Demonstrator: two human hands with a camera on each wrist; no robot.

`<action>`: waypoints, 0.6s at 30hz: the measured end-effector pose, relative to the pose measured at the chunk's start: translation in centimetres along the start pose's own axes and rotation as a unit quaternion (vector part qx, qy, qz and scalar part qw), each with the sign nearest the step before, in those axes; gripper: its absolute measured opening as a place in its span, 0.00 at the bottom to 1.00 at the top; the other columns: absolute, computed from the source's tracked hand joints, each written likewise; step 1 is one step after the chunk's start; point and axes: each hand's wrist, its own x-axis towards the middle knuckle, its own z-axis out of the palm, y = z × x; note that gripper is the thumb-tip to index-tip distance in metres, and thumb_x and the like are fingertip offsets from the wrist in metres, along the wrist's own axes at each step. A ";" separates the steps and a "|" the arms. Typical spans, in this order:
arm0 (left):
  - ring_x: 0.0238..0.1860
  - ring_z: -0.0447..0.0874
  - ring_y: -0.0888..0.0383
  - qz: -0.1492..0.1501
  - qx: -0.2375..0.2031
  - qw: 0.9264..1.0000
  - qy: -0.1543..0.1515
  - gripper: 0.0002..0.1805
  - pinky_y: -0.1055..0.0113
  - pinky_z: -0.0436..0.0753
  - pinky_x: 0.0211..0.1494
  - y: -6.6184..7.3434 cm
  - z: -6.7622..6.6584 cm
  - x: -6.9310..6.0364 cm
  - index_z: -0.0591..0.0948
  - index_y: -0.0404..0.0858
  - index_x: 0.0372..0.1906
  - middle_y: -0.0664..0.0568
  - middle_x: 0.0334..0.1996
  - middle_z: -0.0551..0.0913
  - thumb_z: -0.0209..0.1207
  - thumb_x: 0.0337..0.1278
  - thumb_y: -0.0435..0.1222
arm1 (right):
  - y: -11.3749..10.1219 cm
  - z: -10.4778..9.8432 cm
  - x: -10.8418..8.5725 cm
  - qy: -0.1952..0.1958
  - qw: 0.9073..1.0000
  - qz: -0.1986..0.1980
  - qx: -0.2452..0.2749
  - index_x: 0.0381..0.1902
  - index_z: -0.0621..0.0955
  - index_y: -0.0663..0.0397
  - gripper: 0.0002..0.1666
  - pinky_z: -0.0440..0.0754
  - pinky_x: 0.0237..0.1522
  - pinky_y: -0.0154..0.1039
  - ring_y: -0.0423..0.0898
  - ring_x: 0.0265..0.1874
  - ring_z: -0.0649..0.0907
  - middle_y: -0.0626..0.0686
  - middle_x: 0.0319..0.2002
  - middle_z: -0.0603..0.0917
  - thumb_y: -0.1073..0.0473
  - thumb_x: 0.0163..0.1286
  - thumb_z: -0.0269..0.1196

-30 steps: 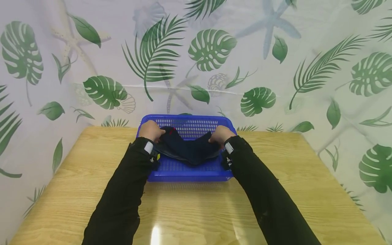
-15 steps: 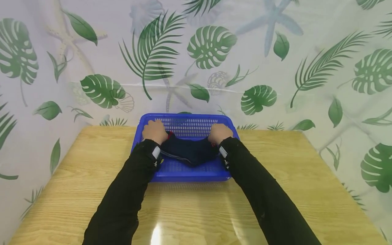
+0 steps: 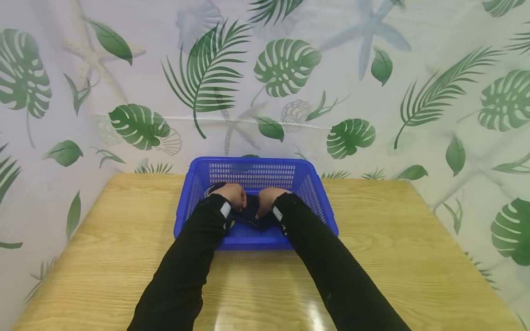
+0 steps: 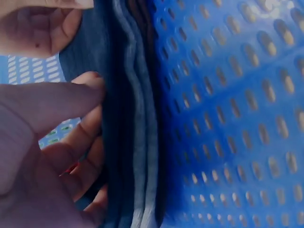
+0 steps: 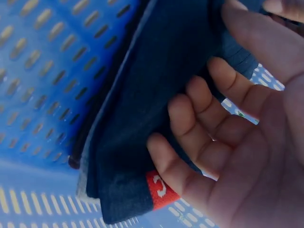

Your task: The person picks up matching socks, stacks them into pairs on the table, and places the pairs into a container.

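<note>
Dark navy socks (image 3: 250,212), stacked in layers with grey edges, lie bunched inside a blue perforated plastic basket (image 3: 265,246). My left hand (image 3: 233,195) holds their left part; in the left wrist view its thumb (image 4: 80,97) presses the fabric edge while the other fingers curl behind. My right hand (image 3: 269,198) is close beside it and grips the socks from the right. In the right wrist view its bent fingers (image 5: 183,114) lie against the cloth, near a red tag (image 5: 161,190) with a white mark at one end. Forearms hide part of the socks in the head view.
The basket stands on a light wooden table (image 3: 124,239), against a wall sheet (image 3: 306,142) printed with green leaves and starfish. Its side walls surround both hands. A small yellow-green spot (image 3: 232,224) shows beside the left wrist.
Both hands have moved inward from the socks' two ends and now sit close together, lower in the basket. The socks, spread wide between the hands before, are now bunched.
</note>
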 end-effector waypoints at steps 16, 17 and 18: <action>0.50 0.81 0.41 -0.087 0.058 0.989 0.107 0.21 0.45 0.80 0.50 -0.1 -0.6 -2.3 0.83 0.31 0.46 0.37 0.49 0.83 0.73 0.42 0.33 | 4.9 -0.2 -1.4 0.095 0.993 0.063 0.002 0.34 0.86 0.59 0.19 0.82 0.46 0.49 0.53 0.44 0.83 0.58 0.42 0.86 0.51 0.50 0.75; 0.52 0.80 0.41 -0.089 0.049 0.990 0.097 0.23 0.45 0.79 0.52 -0.2 -0.5 -2.2 0.82 0.31 0.47 0.37 0.50 0.82 0.73 0.43 0.34 | 5.3 0.0 -1.5 0.091 0.994 0.063 0.007 0.35 0.86 0.60 0.21 0.81 0.48 0.49 0.54 0.45 0.83 0.59 0.43 0.85 0.50 0.50 0.76; 0.53 0.80 0.41 -0.090 0.041 0.991 0.087 0.23 0.46 0.79 0.53 -0.2 -0.5 -2.2 0.82 0.31 0.48 0.37 0.51 0.82 0.73 0.44 0.34 | 5.6 0.1 -1.6 0.091 0.994 0.064 0.015 0.36 0.85 0.61 0.21 0.81 0.48 0.49 0.54 0.44 0.83 0.59 0.43 0.85 0.50 0.50 0.76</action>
